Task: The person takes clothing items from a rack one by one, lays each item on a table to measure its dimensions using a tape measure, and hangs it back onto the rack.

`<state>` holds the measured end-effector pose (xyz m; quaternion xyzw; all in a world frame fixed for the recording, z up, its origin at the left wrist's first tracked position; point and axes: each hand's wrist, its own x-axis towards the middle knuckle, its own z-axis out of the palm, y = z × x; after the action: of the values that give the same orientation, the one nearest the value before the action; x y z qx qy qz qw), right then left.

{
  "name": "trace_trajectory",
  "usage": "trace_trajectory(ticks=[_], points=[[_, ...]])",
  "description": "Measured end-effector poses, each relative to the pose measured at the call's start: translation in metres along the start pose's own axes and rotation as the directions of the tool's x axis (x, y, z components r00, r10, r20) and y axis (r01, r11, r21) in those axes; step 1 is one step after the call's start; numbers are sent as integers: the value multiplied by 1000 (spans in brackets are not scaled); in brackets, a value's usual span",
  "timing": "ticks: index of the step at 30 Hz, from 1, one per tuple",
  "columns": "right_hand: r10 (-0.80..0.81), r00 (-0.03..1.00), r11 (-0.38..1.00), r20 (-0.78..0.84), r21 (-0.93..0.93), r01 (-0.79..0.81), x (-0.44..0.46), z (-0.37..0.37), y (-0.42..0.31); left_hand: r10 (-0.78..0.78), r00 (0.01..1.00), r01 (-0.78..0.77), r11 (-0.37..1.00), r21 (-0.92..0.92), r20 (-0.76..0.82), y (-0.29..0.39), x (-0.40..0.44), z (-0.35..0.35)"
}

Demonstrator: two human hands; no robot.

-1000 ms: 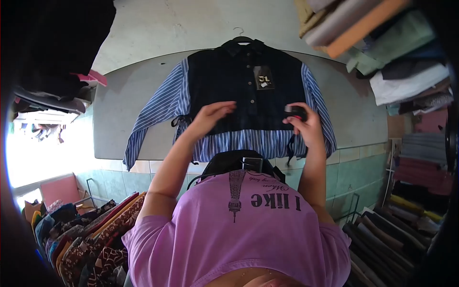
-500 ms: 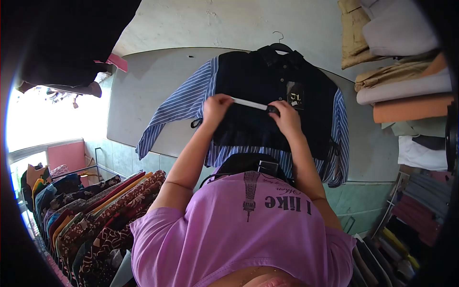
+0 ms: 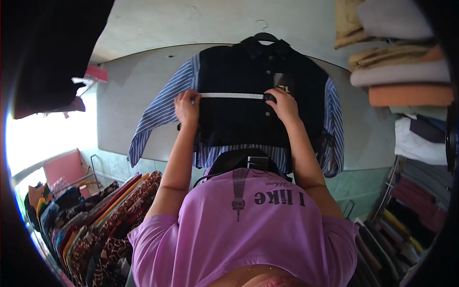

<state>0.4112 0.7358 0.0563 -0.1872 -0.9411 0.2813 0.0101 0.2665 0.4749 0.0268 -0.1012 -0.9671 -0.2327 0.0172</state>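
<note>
A black shirt (image 3: 234,122) with blue-and-white striped sleeves (image 3: 162,103) hangs on a black hanger (image 3: 265,37) in front of me. Across its chest runs a white tape measure (image 3: 232,96), drawn out straight and nearly level. My left hand (image 3: 187,109) pinches the tape's free end at the garment's left side, by the sleeve seam. Closed around the dark tape case (image 3: 270,98) is my right hand (image 3: 285,106), near the button placket. A dark tag (image 3: 285,82) on the chest is partly covered by my right hand.
Behind the shirt stands a grey board (image 3: 124,95). Patterned clothes (image 3: 110,215) hang on a rack at lower left. Folded fabrics (image 3: 401,79) are stacked at upper right, with more folded clothes (image 3: 418,205) below. Dark cloth (image 3: 57,48) hangs at upper left.
My left hand has moved left to the shirt's side seam, pulling out more tape. The tape is now nearly level rather than slanted. The view has shifted slightly.
</note>
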Motion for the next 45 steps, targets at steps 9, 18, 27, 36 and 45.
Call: trace_trajectory(ticks=[9,18,27,36,45], points=[[257,964,966,-72,58,-253,-38,-73,98,-85,996,83,995,58,33,-7,4,4],[393,917,919,-62,7,-394,-64,-103,172,-100,993,98,994,38,59,-8,6,3],[302,949,953,-89,10,-302,-65,-100,181,-94,994,92,995,44,56,-10,6,5],[301,951,953,-69,42,-299,-66,-105,172,28,1000,-28,1000,10,11,-25,7,11],[302,917,931,-259,289,-225,-83,-71,164,156,972,-195,953,231,177,-18,-39,-2]])
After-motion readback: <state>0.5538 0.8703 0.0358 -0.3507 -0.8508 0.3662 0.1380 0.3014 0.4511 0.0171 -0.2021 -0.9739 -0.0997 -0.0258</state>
